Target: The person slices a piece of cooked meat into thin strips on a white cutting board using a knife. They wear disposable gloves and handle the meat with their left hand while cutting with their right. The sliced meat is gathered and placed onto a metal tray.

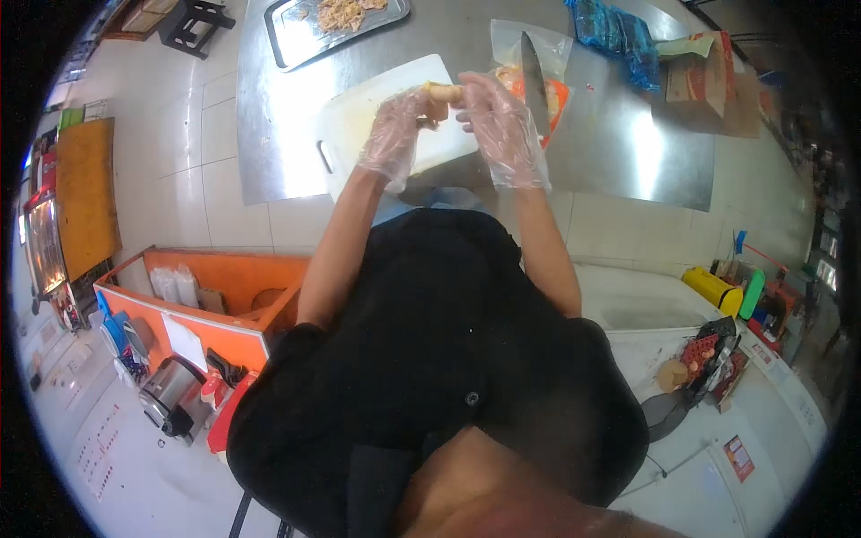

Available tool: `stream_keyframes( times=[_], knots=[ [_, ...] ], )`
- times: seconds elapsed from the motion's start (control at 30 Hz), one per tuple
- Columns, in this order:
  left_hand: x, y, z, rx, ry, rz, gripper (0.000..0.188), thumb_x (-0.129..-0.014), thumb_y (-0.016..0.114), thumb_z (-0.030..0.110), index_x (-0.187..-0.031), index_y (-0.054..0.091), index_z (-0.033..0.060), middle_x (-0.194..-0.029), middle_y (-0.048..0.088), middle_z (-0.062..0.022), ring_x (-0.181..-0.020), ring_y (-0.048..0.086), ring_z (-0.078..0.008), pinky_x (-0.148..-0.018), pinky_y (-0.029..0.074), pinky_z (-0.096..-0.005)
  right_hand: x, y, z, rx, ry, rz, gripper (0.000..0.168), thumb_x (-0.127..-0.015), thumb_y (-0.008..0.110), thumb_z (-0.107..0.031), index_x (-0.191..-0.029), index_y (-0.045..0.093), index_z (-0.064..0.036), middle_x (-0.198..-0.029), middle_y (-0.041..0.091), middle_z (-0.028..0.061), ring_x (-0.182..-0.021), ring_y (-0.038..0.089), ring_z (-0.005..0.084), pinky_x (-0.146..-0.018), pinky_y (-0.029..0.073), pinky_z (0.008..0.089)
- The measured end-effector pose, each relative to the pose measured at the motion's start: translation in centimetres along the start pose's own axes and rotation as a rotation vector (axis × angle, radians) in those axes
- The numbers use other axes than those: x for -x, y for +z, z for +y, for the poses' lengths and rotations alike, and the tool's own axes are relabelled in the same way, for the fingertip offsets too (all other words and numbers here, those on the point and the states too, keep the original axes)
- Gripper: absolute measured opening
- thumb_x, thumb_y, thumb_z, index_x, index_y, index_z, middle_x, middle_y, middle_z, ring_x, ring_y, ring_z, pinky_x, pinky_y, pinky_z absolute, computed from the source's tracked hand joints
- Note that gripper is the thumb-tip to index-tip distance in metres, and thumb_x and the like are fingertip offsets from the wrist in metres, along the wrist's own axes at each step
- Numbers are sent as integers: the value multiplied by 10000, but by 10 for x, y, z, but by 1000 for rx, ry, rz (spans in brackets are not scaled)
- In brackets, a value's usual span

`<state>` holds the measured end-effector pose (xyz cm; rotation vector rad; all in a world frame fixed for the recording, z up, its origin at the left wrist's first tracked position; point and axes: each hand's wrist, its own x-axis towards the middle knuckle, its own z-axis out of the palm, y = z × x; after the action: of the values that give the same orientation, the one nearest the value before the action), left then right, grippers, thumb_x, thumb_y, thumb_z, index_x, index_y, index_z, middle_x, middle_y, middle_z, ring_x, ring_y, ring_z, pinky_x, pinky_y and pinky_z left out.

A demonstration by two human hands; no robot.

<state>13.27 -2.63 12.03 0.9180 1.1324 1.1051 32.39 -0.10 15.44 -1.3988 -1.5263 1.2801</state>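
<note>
Both hands wear clear plastic gloves above a white cutting board [363, 101] on the steel table. My left hand [398, 128] grips a pale piece of meat, perhaps chicken [442, 93]. My right hand [496, 121] has its fingertips on the right end of that piece. Just right of this hand, a broad-bladed knife [533, 74] lies across a clear and orange plastic food package [555, 107], partly covered by the hand. The knife's handle is hidden. Beyond the board, a metal tray [296, 40] holds shredded meat [343, 13].
On the table's right are blue plastic-wrapped packs [615, 33] and an opened cardboard box [699, 87]. The steel table's [619, 175] near edge runs before my waist. An orange cabinet [215, 269] stands behind me to the left, a white chest freezer [632, 296] to the right.
</note>
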Motion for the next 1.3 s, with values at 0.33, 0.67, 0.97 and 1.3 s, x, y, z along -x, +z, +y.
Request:
stream_keyframes(
  times=[0.33,0.67,0.97,1.3],
  knots=[
    [16,9,16,99,-96,49,485,-1124,502,368,-1247,663,-73,-1190,695,-155,-1090,675,-239,-1001,557,-408,-11,25,27,-620,284,75,319,-1034,733,-209,-1220,696,47,-1065,750,105,-914,731,155,-791,634,313],
    [9,7,7,319,6,107,435,-1126,558,297,-1269,676,-96,-1236,727,-166,-1151,689,-231,-1092,531,-405,-8,31,33,-505,274,111,255,-1060,676,-240,-1115,680,8,-935,739,80,-847,727,153,-776,610,306],
    [16,10,12,38,21,18,442,-1140,538,319,-1223,707,-81,-1196,755,-109,-1104,700,-187,-1042,562,-358,-3,27,24,23,-234,114,289,-1014,724,-214,-1179,743,22,-897,767,110,-791,697,125,-748,566,315],
    [2,9,16,470,150,477,437,-1155,435,330,-1096,678,-29,-1070,746,-217,-1005,715,-328,-976,573,-407,-9,34,33,-601,169,143,264,-1095,565,-181,-1103,714,37,-957,737,79,-791,719,163,-769,614,306]
  ],
)
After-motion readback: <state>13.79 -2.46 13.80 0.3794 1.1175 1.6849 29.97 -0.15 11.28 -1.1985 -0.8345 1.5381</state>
